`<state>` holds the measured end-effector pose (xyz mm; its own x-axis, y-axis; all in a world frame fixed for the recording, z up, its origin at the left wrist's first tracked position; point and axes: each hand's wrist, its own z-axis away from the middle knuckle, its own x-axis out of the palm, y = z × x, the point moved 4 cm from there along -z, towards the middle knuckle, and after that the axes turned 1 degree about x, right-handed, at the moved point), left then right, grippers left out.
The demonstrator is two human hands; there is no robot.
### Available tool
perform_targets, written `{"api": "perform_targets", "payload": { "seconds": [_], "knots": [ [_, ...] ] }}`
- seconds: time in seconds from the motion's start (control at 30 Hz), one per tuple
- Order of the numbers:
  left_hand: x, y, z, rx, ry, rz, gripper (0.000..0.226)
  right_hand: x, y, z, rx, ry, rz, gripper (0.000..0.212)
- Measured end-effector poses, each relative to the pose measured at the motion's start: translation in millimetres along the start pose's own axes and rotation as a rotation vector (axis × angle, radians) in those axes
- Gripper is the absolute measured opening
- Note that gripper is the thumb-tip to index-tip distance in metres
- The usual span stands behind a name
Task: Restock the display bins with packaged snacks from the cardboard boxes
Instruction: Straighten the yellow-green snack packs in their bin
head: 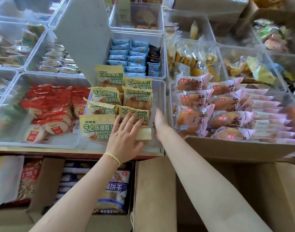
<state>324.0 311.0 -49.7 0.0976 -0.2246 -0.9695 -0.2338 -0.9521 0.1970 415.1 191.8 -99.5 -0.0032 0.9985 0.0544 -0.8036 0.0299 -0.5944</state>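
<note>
the left hand (126,139) lies flat, fingers straight, pressing the yellow snack packs (108,101) in the clear middle bin (162,101). the right hand (160,123) is flat too, holding nothing (beside the bin wall). push too hard and packs could slide crooked.

Yellow packs (97,129): 欧家麦, 芝士味椰蓉, 有颜有料. Pink bread packs (195,97): red tag 桃李, big 花. Box bag (115,188) below: 干粉, upside down. Other print too blurred.
</note>
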Motion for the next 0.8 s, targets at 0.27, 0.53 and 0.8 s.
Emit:
{"api": "perform_targets", "payload": {
  "seconds": [0.27,0.53,0.8],
  "knots": [
    [-25,-20,-46,-0.079,0.075,-0.05,0.064,6,-34,-20,-0.027,0.007,-0.154,0.074],
    [-6,-31,-53,-0.065,0.012,-0.064,0.062,9,-53,-32,-0.017,0.054,-0.056,0.074],
    [0,-36,-51,-0.074,0.058,-0.006,0.059,14,-66,-50,-0.113,-0.004,-0.008,0.082]
  ]
}}
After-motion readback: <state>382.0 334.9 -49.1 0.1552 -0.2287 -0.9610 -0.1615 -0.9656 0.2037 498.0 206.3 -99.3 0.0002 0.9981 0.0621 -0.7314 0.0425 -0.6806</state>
